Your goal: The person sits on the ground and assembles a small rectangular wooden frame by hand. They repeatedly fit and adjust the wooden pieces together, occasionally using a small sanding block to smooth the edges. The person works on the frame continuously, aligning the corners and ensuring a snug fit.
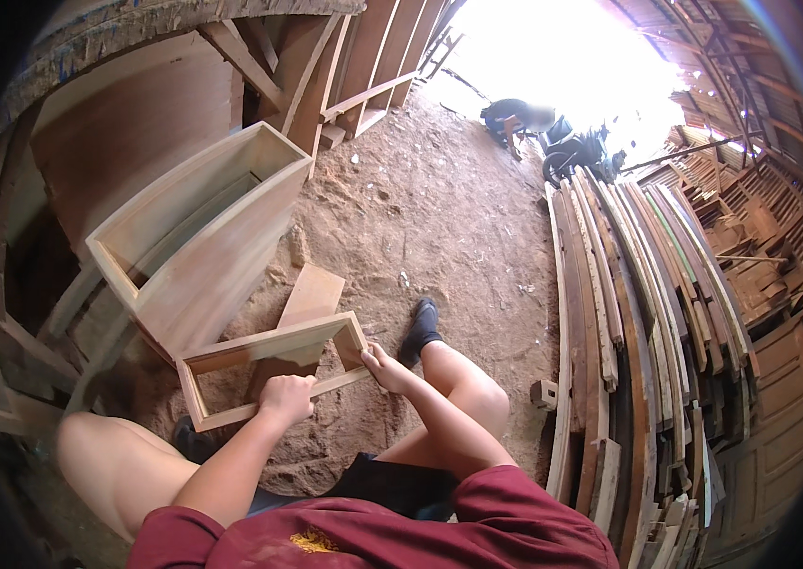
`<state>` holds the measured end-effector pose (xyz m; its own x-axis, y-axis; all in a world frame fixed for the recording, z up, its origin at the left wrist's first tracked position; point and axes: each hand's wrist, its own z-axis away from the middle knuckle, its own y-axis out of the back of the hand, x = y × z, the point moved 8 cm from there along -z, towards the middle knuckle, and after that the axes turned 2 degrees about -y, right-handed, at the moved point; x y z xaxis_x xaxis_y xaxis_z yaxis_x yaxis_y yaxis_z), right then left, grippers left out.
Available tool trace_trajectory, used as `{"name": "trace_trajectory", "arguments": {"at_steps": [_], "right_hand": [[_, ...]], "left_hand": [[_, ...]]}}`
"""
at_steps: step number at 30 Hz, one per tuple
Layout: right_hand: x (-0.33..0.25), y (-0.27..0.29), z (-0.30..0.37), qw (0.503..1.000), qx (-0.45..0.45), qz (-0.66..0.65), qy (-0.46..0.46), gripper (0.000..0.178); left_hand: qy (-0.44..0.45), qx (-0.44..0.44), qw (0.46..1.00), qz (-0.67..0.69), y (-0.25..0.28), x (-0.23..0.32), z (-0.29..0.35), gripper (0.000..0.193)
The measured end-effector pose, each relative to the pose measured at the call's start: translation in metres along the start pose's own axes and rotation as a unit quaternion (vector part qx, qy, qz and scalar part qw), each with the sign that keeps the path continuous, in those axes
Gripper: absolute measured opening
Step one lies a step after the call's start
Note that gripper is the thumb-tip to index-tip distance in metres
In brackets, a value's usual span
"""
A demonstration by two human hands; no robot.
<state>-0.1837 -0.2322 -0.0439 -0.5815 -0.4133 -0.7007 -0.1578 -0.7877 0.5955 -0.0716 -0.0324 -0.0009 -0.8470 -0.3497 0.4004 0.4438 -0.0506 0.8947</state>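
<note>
The pale rectangular wooden frame [230, 415] looks stiff, best held by its ends; right hand [386, 369] clasps three o'clock; left hand [287, 399] curls at six, grasp unclear.

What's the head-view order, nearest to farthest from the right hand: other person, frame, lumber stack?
1. Frame: touching the right hand, extending left.
2. Lumber stack: off to the right.
3. Other person: far ahead, slightly right.
</note>
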Motion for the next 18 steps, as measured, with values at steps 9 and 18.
{"name": "trace_trajectory", "arguments": {"at_steps": [9, 18], "right_hand": [[-0.005, 0.015, -0.011, 1.0, 0.011, 0.015, -0.001, 0.054], [-0.002, 0.023, -0.01, 0.995, 0.067, 0.077, 0.001, 0.05]], "left_hand": [[-0.01, -0.001, 1.0, 0.001, -0.001, 0.005, -0.004, 0.023], [-0.029, 0.022, 0.999, -0.003, 0.0, 0.007, -0.004, 0.022]]}}
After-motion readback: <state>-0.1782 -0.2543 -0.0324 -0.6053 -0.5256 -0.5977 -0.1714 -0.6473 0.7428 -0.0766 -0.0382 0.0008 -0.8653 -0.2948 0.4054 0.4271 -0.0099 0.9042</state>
